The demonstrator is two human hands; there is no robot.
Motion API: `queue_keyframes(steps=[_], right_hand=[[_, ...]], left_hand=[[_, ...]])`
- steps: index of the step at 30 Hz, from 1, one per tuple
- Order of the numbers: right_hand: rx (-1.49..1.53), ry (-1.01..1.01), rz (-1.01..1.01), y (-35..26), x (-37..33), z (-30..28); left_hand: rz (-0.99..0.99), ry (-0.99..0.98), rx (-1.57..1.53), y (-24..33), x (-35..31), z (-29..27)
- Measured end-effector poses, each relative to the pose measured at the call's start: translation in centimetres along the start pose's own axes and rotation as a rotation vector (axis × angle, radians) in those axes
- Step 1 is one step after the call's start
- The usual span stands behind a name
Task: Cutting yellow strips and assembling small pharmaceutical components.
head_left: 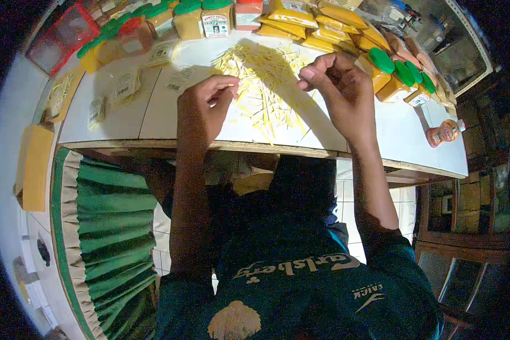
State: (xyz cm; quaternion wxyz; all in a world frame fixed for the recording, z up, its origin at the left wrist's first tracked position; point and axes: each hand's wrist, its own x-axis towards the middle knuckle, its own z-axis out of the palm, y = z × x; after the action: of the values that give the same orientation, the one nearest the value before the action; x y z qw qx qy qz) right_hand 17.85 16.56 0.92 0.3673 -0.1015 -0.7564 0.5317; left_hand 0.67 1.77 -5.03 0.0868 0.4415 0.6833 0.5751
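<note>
A loose heap of thin yellow strips [266,105] is spread over the white tiled tabletop [158,116] in front of me. My left hand [205,102] hovers by the heap's left edge, thumb and fingertips pinched together. On the other side, my right hand [345,93] is raised at the heap's right edge, its thumb pressed to the curled forefinger. Whatever either pinch holds, if anything, is too small to make out. Left of the heap lie several flat clear packets [126,85] with labels.
Green-lidded jars [188,21] line the back, with yellow pouches [292,16] piled beside them. More green-lidded jars [394,84] lean at the right, near a small bottle [445,134]. A red crate [65,39] stands far left. Below the table's front edge hangs a green curtain [113,209].
</note>
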Motion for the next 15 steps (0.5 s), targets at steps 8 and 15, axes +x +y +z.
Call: queue_keyframes(steps=[8,15], right_hand=[[-0.061,-0.105,0.025,0.6,0.3,-0.3],[-0.141,-0.008,-0.030,0.8,0.9,-1.2]], left_hand=[[0.091,0.046,0.141,-0.8,1.0,0.1],[0.291,-0.007,0.234,-0.3,3.3,-0.3]])
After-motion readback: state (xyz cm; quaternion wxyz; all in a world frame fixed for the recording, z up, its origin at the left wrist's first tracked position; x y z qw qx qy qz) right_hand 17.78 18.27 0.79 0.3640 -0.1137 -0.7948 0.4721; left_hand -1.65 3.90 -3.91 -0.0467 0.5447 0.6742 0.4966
